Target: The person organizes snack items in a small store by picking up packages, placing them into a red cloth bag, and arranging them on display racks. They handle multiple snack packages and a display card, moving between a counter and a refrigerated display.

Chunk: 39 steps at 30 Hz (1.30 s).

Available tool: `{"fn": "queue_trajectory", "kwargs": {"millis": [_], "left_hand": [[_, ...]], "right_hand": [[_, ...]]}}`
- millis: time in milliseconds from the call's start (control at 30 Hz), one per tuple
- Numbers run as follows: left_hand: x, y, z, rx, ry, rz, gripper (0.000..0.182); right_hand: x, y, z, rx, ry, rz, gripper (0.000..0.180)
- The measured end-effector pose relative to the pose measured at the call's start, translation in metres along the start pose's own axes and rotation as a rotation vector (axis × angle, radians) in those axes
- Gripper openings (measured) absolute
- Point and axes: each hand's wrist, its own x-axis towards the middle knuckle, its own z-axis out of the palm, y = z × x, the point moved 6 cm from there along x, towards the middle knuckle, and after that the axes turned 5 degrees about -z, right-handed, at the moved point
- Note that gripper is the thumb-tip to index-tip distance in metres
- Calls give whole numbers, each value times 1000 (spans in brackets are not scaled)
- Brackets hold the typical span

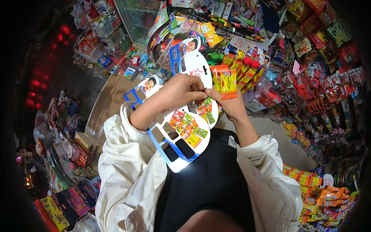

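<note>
My left hand (188, 88) pinches at the right edge of a white cardboard display card (200, 62) with cut-out slots, a cartoon figure and printed snack packets. My right hand (230, 105) meets it there, thumb tip close to the left fingers. An orange-and-yellow snack packet (225, 82) sits in the right hand, covering part of its fingers. A second display card (177, 165) of the same kind slants below, under my left forearm. What lies between the fingertips is too small to tell.
Beyond my hands hang yellow snack packets (249, 71) on another card. Red packaged goods (316, 90) crowd the right side, with more snack packets (324, 200) at lower right. A glass-doored cabinet (137, 21) stands at the top. Boxes (65, 206) lie at lower left.
</note>
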Motion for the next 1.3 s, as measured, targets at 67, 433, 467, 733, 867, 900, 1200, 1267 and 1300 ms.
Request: {"fn": "queue_trajectory", "kwargs": {"millis": [67,433,467,733,867,900,1200,1267,1300], "left_hand": [[1,1,-1,22,13,25,18],[-3,20,-6,293,-61,39,18],[-3,20,-5,323,-74,45,18],[1,12,10,412,-174,162,18],[2,-19,24,-153,-186,-150,17],[2,-23,28,-232,-178,-141,17],[-2,-57,45,-568,-205,-247,18],[-5,-60,49,-614,-239,-269,18],[-6,-60,51,-689,-246,-286,18]], "right_hand": [[0,-1,1,42,35,-44,21],[-2,5,-6,-211,-3,-49,40],[-3,7,-7,-262,41,-6,41],[-10,-19,13,-200,-154,-95,21],[-12,-10,9,36,-68,74,17],[-12,-6,8,91,-44,108,18],[-25,28,6,467,40,294,14],[-27,30,11,478,-5,274,15],[-28,32,12,470,1,289,16]]}}
